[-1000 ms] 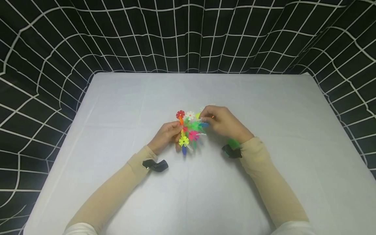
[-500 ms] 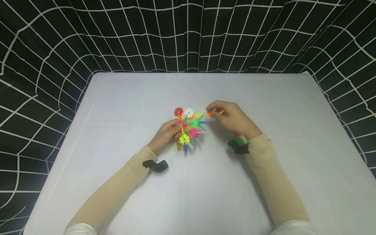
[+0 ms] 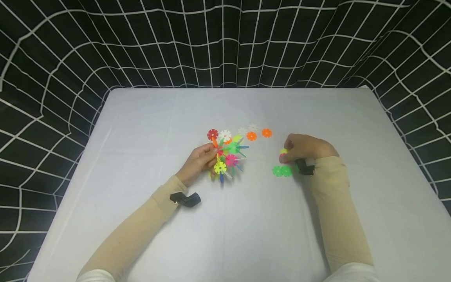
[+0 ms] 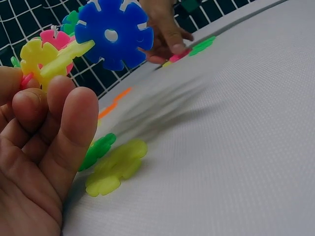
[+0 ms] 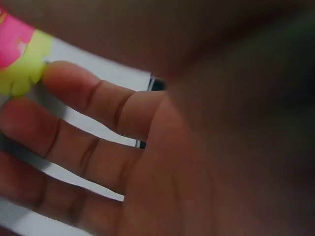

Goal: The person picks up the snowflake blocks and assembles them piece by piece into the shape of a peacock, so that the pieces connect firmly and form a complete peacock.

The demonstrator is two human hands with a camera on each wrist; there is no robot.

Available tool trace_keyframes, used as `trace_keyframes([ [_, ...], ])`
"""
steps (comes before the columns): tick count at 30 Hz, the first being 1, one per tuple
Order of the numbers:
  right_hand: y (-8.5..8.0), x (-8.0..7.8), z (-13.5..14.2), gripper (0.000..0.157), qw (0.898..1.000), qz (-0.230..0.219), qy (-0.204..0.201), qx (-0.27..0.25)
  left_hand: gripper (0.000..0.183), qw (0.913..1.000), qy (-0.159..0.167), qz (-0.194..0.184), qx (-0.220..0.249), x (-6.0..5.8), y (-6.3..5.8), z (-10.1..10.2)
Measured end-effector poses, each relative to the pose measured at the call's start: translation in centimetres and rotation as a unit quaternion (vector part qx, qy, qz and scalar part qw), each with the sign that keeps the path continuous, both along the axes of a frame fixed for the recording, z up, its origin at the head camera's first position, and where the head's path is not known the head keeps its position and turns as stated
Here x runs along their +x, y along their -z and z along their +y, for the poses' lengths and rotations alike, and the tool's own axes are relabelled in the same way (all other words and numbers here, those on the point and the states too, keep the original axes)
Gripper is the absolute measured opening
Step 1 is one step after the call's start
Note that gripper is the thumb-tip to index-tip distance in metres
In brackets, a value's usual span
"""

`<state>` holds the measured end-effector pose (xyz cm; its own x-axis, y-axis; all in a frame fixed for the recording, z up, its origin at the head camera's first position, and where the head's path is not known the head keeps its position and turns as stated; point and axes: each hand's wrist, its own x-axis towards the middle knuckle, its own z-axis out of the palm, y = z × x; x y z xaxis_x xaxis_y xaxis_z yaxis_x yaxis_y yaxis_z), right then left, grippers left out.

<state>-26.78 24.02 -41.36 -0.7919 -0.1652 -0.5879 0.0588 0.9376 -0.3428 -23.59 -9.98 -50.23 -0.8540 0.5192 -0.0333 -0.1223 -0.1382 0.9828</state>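
My left hand (image 3: 200,161) holds a cluster of interlocked, notched snowflake discs (image 3: 231,159) between thumb and fingers. The cluster is raised; a blue disc (image 4: 112,34) and a yellow disc (image 4: 39,58) stick out of it in the left wrist view. My right hand (image 3: 304,147) is low at the table on the right. Its thumb and fingertips are around a pink disc (image 3: 283,157) that overlaps a yellow disc (image 3: 283,151). In the right wrist view the fingers (image 5: 74,86) reach out beside the yellow disc, with the pink one above it.
Two green discs (image 3: 282,171) lie just in front of my right hand. Orange discs (image 3: 266,133) and pale white discs (image 3: 253,127) lie behind the cluster. A red disc (image 3: 212,134) shows left of it. Black curtains with white grid lines (image 3: 225,47) surround the white table (image 3: 158,113).
My right hand has moved right from beside the cluster to the pink and yellow discs. This uncovers the orange and green discs. The left hand has stayed nearly in place with the cluster.
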Motion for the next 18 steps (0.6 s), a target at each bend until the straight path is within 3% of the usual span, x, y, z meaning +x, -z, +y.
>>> trace_keyframes([
  [3,0.3,0.1,-0.3,0.054,1.000,-0.010,0.004,-0.006,0.024,1.0000,0.001,-0.001,0.000,0.0,0.0,0.0],
  [10,1.8,-1.1,-2.7,0.032,0.995,0.086,-0.033,-0.043,0.024,1.0000,-0.002,0.002,0.004,0.0,0.0,-0.2],
  [14,2.3,-1.3,-3.9,0.022,0.984,0.144,-0.051,-0.096,0.025,0.9999,0.006,0.005,0.007,0.0,0.0,-0.2],
  [18,2.1,-1.1,-4.9,0.023,0.965,0.201,-0.058,-0.160,0.026,0.9999,0.011,0.006,0.006,0.0,0.0,-0.2],
])
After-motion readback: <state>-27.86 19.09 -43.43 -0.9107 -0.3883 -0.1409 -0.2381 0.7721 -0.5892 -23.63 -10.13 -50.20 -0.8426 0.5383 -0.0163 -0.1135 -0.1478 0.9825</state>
